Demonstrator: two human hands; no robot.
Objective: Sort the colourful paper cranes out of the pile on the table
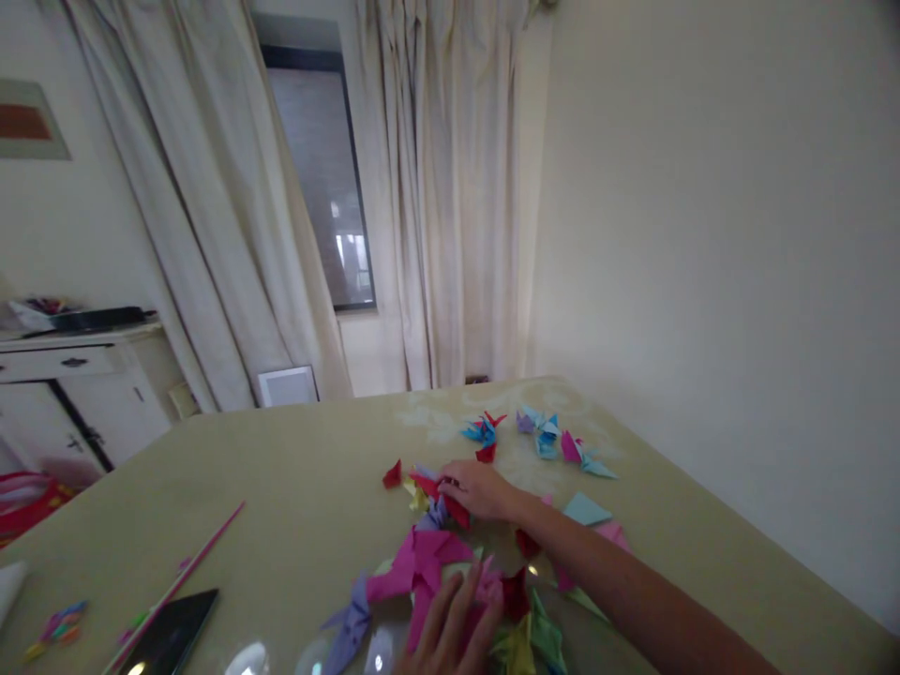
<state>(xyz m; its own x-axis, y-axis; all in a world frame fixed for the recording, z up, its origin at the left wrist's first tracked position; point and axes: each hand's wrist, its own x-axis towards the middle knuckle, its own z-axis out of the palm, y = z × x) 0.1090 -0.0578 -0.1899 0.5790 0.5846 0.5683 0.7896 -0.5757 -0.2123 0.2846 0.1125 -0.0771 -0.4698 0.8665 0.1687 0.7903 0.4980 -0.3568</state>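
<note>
At the near edge of the view, the person's left hand (450, 623) has its fingers straightened and slightly apart, laid over a magenta folded paper (422, 558) rather than closed around it. A purple folded paper (352, 619) lies just left of this. On the other side, near the left hand, sit a dark red piece (516, 593), a yellow strip (518, 652) and a green folded paper (547, 633).

Well to the left, a pink stick (201, 555) lies slantwise beside a black flat device (172, 633), with small multicoloured pieces (63, 626) farther left.

Beyond the left hand, the right hand (482, 489) reaches in with curled fingers touching a red folded paper (458, 513) in the middle of the pile; whether they grip it cannot be told. A pale yellow paper (418, 497) lies beside the red one, and a small red piece (392, 475) just left of that. A light blue piece (587, 509) lies beyond the right forearm.

Farther out on the table (295, 506) are a blue-and-red paper cluster (482, 432) and a light blue cluster (547, 437). Behind the table hang pale curtains (457, 187) beside a dark-framed window (320, 178).
</note>
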